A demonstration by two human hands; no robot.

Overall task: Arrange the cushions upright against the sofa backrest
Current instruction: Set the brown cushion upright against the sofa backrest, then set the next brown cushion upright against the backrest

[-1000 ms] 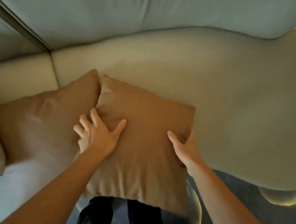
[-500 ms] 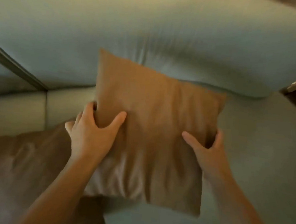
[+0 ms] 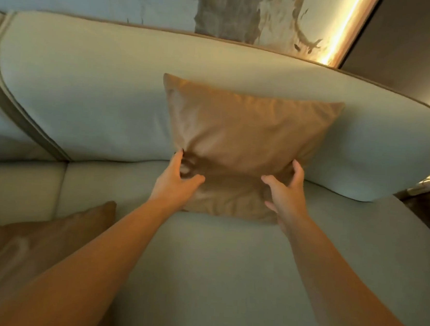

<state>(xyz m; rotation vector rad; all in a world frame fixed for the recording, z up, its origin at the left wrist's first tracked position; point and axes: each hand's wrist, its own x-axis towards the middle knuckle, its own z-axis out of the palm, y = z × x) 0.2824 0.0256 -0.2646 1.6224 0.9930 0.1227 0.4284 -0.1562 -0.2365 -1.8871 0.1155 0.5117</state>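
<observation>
A tan square cushion (image 3: 243, 137) stands upright on the seat, leaning against the pale sofa backrest (image 3: 92, 100). My left hand (image 3: 176, 180) grips its lower left edge, thumb on the front face. Its lower right edge is gripped by my right hand (image 3: 286, 192), fingers curled around the side. A second tan cushion (image 3: 35, 247) lies flat on the seat at the lower left, partly behind my left forearm.
The pale sofa seat (image 3: 222, 276) spreads wide below the upright cushion. A seam (image 3: 25, 118) divides the backrest sections at the left. Behind the sofa is a patterned wall (image 3: 243, 11) with a lit strip (image 3: 342, 32) at the right.
Both hands lifted the cushion off the seat, carried it away from the other cushion and set it upright against the backrest. The view tilted up.
</observation>
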